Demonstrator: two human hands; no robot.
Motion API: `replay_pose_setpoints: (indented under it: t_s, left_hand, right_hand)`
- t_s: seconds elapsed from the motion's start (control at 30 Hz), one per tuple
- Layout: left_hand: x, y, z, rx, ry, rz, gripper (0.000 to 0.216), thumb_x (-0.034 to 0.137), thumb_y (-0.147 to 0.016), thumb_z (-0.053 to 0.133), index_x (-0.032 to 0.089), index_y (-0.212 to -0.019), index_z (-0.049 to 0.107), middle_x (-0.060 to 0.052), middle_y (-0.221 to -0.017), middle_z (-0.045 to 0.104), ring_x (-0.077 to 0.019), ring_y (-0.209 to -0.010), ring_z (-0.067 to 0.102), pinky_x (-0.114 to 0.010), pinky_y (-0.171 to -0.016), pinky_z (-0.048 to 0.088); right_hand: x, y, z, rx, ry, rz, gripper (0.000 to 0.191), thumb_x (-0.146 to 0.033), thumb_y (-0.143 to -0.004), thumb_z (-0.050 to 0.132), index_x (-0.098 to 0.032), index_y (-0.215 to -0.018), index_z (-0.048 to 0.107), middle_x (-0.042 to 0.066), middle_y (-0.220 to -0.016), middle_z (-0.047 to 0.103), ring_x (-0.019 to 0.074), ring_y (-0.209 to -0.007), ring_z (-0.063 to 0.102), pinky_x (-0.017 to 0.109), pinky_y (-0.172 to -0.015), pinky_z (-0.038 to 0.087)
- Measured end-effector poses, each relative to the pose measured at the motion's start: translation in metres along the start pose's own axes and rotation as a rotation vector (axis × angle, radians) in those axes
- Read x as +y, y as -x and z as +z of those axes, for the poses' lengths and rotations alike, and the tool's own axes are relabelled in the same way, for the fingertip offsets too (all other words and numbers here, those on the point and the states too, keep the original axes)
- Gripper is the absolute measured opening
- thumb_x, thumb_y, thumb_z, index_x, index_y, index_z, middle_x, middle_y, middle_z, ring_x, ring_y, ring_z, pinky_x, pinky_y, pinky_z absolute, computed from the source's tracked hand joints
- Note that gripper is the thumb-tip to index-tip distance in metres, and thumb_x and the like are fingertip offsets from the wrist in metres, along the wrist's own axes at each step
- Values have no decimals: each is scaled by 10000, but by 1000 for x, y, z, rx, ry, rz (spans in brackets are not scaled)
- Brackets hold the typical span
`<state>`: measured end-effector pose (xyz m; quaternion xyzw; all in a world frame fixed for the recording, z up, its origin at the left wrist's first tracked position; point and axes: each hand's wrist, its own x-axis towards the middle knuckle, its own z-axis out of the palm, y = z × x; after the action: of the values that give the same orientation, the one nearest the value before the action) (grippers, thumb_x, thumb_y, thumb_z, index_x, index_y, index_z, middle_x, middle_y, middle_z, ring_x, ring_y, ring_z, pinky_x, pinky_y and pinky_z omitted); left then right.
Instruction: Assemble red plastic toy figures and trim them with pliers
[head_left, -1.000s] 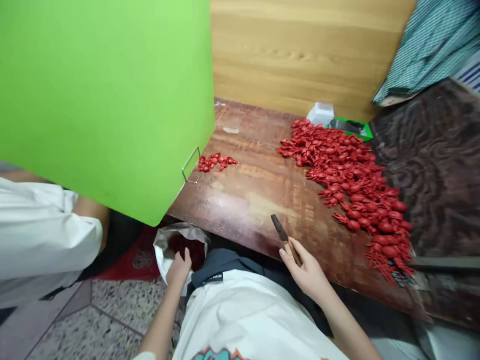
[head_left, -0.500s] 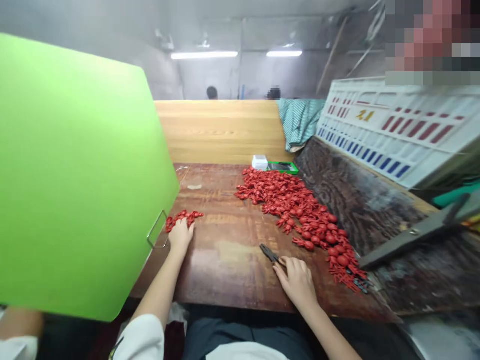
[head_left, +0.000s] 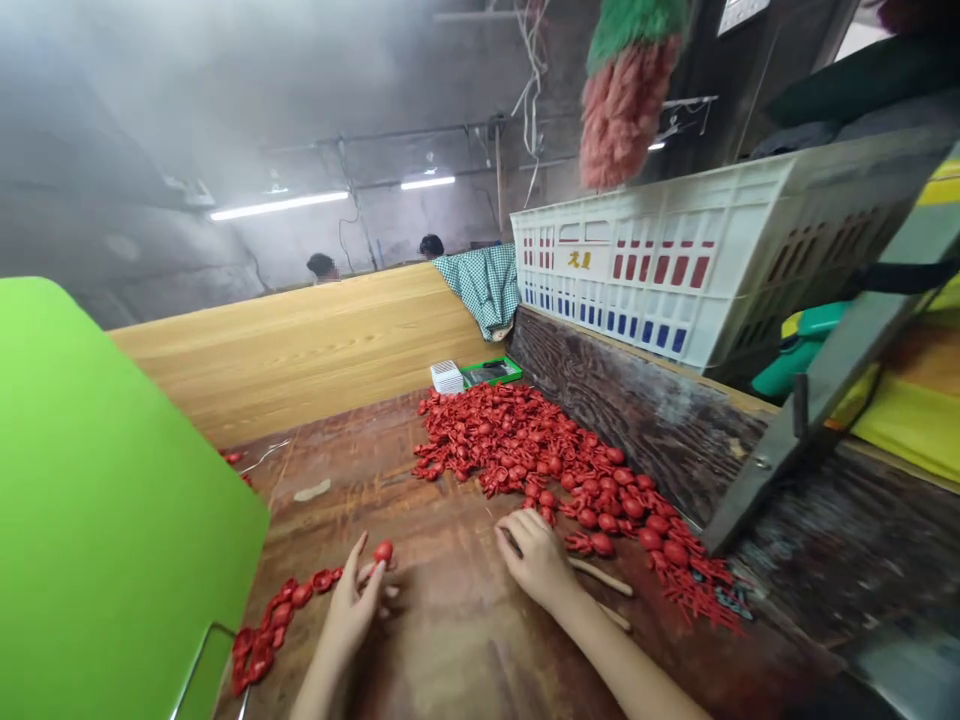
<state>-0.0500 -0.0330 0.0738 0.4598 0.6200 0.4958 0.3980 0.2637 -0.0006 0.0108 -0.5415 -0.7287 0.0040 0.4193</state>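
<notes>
A row of joined red plastic pieces (head_left: 279, 612) runs along the table toward my left hand (head_left: 352, 600). At its end, a round-headed red piece (head_left: 383, 552) shows at the thumb and fingertips of this hand, which appears to grip it. My right hand (head_left: 538, 555) is curled over pliers (head_left: 600, 576) with tan handles. Their dark head peeks out by the fingers, and the handles stick out past the wrist. Just beyond is a large heap of red pieces (head_left: 517, 440) with round heads and thin limbs.
A green board (head_left: 112, 480) with a wire handle stands at left. At the back are a white block (head_left: 447, 377), a green tray (head_left: 492, 371) and a wooden partition (head_left: 315, 345). A white crate (head_left: 637, 290) and a metal bar (head_left: 757, 465) flank the right side.
The view has turned right. My left hand has come away from the board with a red piece at its fingertips. My right hand has closed farther over the pliers and moved toward the heap.
</notes>
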Motion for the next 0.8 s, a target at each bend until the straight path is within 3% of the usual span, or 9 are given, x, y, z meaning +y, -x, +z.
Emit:
replay_pose_setpoints:
  t_s: [0.07,0.13,0.23,0.37,0.5,0.6,0.67,0.8]
  left_hand:
    - [5,-28,29,-22,166,7,683,595,-700,831,234,-1254,661,-49,-880,756,-191,-643,712,-272,-532,535]
    - [8,-56,55,-33,292,26,540,597,-758,759,222,-1140,686,5,-750,646,-157,-644,657,-265,-580,548]
    - [4,-91,84,-51,353,60,401,585,-920,653,199,-1031,661,26,-738,566,-131,-635,587,-253,-565,513]
    - [-19,-115,98,-41,243,116,353,526,-1028,646,174,-995,640,31,-776,575,-114,-612,539,-254,-555,475]
    - [-37,-123,97,11,4,215,269,474,-905,754,222,-894,662,-5,-779,605,-183,-684,573,-339,-686,523]
    - [-38,-120,103,-64,-185,290,289,429,-833,816,272,-1070,761,-83,-1074,741,-304,-1016,664,-458,-989,523]
    - [-37,-113,114,-149,-268,317,397,438,-825,833,312,-1198,780,-99,-1269,748,-369,-1226,628,-519,-1139,444]
    - [-39,-98,139,-198,-517,421,651,545,-830,847,310,-1419,700,-154,-1488,670,-450,-1327,579,-594,-1138,426]
  right_hand:
    - [-5,-47,35,6,-25,40,147,-269,-1078,613,-175,-1027,713,58,-1009,730,227,-997,703,406,-924,585]
    - [-4,-88,68,27,-34,118,197,-348,-1063,681,-171,-1145,711,64,-1134,733,225,-1038,712,436,-944,608]
    - [0,-121,100,68,-72,215,230,-376,-1046,701,-185,-1173,708,80,-1218,715,240,-1089,695,463,-973,600]
    - [3,-122,112,119,-206,234,127,-309,-986,671,-193,-945,702,130,-1087,712,310,-1105,634,514,-1012,540]
    - [7,-114,114,141,-419,257,185,-392,-980,624,-226,-901,646,89,-915,709,272,-931,653,429,-901,563]
    - [15,-113,117,191,-570,376,251,-468,-1043,549,-228,-1002,612,26,-824,677,204,-741,639,329,-714,550]
    - [22,-112,118,273,-633,472,267,-493,-1062,507,-234,-1052,570,23,-873,670,195,-773,647,311,-713,544]
    - [38,-111,118,434,-719,608,228,-489,-1078,367,-272,-1064,437,-8,-904,576,175,-793,623,301,-732,547]
